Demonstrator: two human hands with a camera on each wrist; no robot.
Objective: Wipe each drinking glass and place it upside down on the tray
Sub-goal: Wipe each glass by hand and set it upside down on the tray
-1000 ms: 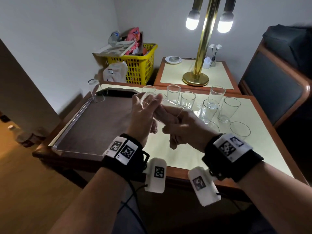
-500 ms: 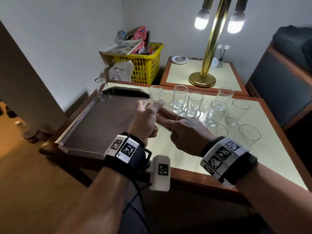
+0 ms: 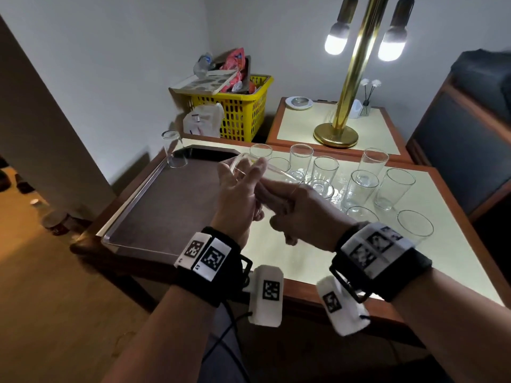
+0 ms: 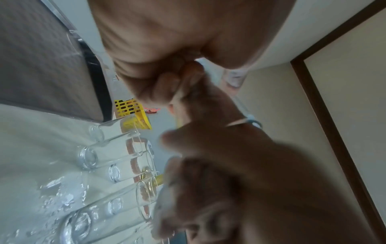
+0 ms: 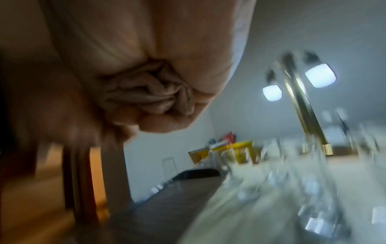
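Note:
A clear drinking glass [image 3: 272, 171] lies on its side in the air, just above the right edge of the brown tray [image 3: 166, 205]. My left hand [image 3: 249, 175] grips it near the base. My right hand [image 3: 279, 200] grips a bunched beige cloth [image 5: 146, 95], and its fingers reach into the glass's mouth. One glass [image 3: 173, 150] stands upside down in the tray's far left corner. Several upright glasses [image 3: 359, 189] stand on the pale tabletop to the right of my hands.
Behind the table a side table carries a brass lamp [image 3: 337, 134] and a small dish [image 3: 298, 102]. A yellow basket [image 3: 240, 114] full of clutter stands at the back left. An armchair [image 3: 470, 128] is close on the right.
My right wrist has twisted back and forth at the glass's mouth. The glass has stayed between both hands over the tray's right edge.

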